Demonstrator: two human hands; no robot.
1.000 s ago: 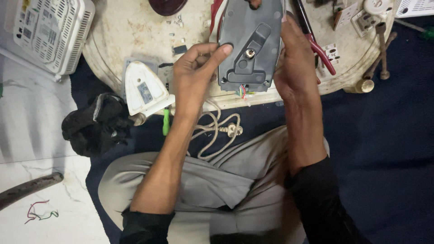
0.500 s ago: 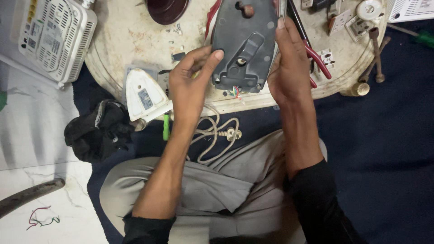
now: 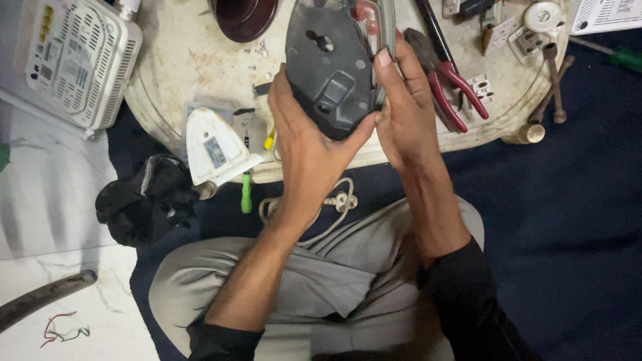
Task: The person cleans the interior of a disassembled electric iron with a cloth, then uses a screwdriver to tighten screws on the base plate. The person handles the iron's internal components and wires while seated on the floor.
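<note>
Both hands hold a dark grey clothes-iron body (image 3: 331,63) over a round, worn white table (image 3: 194,60). My left hand (image 3: 304,144) cups its lower left edge, thumb against the bottom rim. My right hand (image 3: 404,107) grips its right side, fingertips on the edge near a reddish transparent part. The iron's flat grey underside with holes and a recessed slot faces me. A white cord (image 3: 334,204) hangs below the table over my lap.
A white triangular plastic cover (image 3: 215,148), green-handled screwdriver (image 3: 247,190) and red-handled pliers (image 3: 451,73) lie on the table. A dark bowl (image 3: 244,17) sits at the back, a white vented box (image 3: 77,60) left, black cloth (image 3: 144,200) on the floor, switch parts at right.
The iron body has been lifted and shifted away from me. My left hand moved from its top face to cup the lower edge; my right hand stays on the right side.
</note>
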